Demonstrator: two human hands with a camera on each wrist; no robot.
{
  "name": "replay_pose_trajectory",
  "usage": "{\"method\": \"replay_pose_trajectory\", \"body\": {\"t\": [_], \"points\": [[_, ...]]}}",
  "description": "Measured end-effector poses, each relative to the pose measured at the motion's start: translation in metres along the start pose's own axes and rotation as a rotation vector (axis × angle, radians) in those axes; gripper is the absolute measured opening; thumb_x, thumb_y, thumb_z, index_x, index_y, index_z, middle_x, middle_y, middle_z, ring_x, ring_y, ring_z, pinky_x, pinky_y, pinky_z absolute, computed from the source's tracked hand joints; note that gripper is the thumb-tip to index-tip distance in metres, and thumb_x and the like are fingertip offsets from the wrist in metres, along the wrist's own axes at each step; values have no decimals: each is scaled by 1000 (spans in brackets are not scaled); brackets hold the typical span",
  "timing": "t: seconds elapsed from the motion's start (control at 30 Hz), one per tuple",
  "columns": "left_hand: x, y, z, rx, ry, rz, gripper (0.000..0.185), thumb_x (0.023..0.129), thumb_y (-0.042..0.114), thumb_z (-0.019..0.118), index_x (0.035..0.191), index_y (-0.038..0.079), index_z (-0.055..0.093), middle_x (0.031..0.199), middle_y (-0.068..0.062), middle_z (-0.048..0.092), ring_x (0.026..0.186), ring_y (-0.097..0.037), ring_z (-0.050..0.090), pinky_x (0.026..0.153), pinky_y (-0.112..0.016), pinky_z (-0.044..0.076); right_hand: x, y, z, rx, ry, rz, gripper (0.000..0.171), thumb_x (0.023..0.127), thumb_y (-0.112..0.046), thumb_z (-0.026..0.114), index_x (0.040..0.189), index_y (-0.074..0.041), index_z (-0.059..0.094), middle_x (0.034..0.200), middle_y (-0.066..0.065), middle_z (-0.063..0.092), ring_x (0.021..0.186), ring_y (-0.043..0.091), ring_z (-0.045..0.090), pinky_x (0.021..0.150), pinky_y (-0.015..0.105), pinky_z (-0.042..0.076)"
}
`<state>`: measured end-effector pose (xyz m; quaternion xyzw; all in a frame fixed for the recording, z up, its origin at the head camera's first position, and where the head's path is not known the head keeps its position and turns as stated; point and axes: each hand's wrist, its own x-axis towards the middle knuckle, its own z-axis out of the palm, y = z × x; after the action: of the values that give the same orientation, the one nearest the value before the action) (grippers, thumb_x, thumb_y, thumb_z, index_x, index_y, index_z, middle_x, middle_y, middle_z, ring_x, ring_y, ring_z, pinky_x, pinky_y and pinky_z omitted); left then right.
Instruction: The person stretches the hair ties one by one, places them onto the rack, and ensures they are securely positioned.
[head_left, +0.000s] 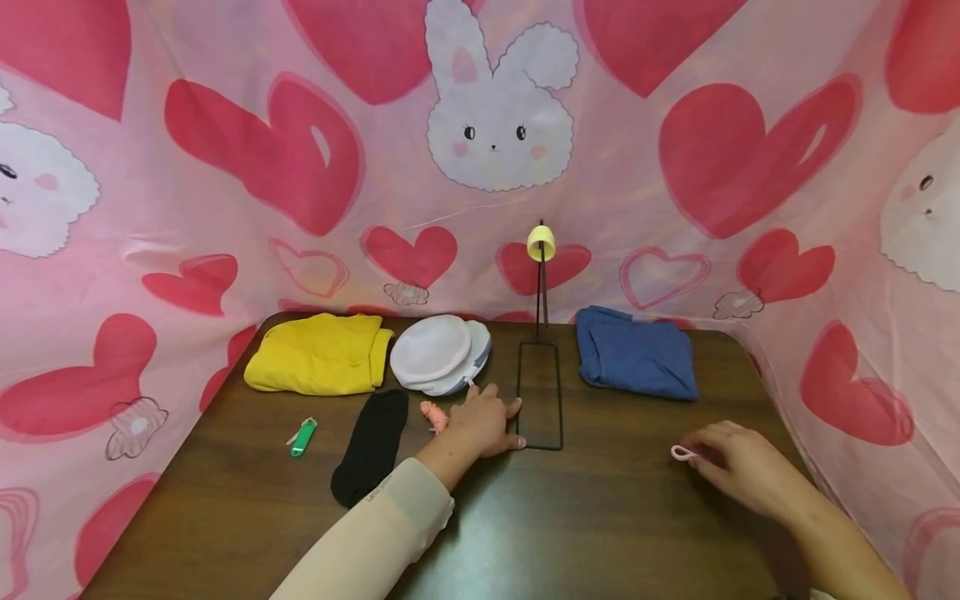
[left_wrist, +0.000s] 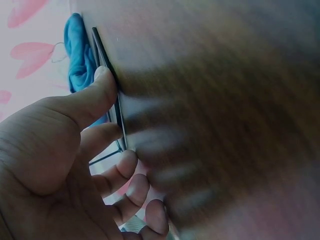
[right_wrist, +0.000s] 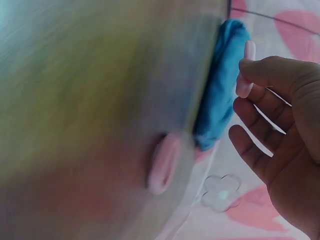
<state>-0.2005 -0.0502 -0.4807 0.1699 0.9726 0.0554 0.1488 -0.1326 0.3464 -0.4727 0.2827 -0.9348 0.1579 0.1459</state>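
My left hand [head_left: 480, 421] rests with thumb and fingertips against the rectangular base of a black wire stand [head_left: 561, 400]. The left wrist view shows the thumb lying along the black wire, the other fingers loosely bent near the tabletop. A yellow ring-like piece [head_left: 541, 243] hangs high on the stand's upright. Over the right side of the table, my right hand [head_left: 742, 467] pinches a pink hair tie [head_left: 681, 452] between thumb and index finger. In the right wrist view, a second pink band [right_wrist: 164, 165] lies on the table, below the hand.
A folded blue cloth [head_left: 637, 354] lies at the back right. At the back left are a folded yellow cloth [head_left: 318, 354] and a white round cap [head_left: 431, 350]. Nearer lie a black sock [head_left: 371, 446], a green key tag [head_left: 303, 437] and a small salmon twisted piece [head_left: 432, 415].
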Motion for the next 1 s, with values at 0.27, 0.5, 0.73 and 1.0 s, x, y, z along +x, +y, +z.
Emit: {"method": "replay_pose_trajectory", "body": {"t": [0.27, 0.5, 0.73, 1.0], "points": [[-1, 1, -2, -12, -3, 2, 76, 86, 64, 74, 154, 38, 51, 142, -11, 51, 130, -37, 45, 93, -64, 50, 33, -23, -6, 35, 39, -76, 32, 73, -6, 88, 98, -22, 77, 92, -17, 67, 82, 3, 63, 74, 24, 50], [0, 1, -1, -10, -2, -2, 77, 86, 64, 75, 154, 39, 50, 140, -10, 52, 127, -35, 46, 92, -63, 50, 60, -44, -12, 68, 83, -141, 29, 76, -6, 87, 99, -19, 77, 93, -15, 67, 85, 4, 63, 77, 22, 48], [1, 0, 0, -10, -5, -6, 78, 85, 65, 74, 154, 39, 50, 140, -10, 51, 127, -35, 46, 92, -63, 50, 90, -65, -22, 126, 146, -218, 29, 78, -4, 83, 103, -16, 77, 96, -13, 69, 88, 5, 64, 81, 19, 48], [1, 1, 0, -13, -4, -20, 77, 85, 65, 75, 154, 40, 50, 140, -9, 51, 128, -35, 45, 91, -62, 50, 127, -97, -44, 147, 199, -305, 23, 84, -9, 79, 106, -14, 77, 99, -9, 70, 88, 5, 65, 78, 22, 52]]}}
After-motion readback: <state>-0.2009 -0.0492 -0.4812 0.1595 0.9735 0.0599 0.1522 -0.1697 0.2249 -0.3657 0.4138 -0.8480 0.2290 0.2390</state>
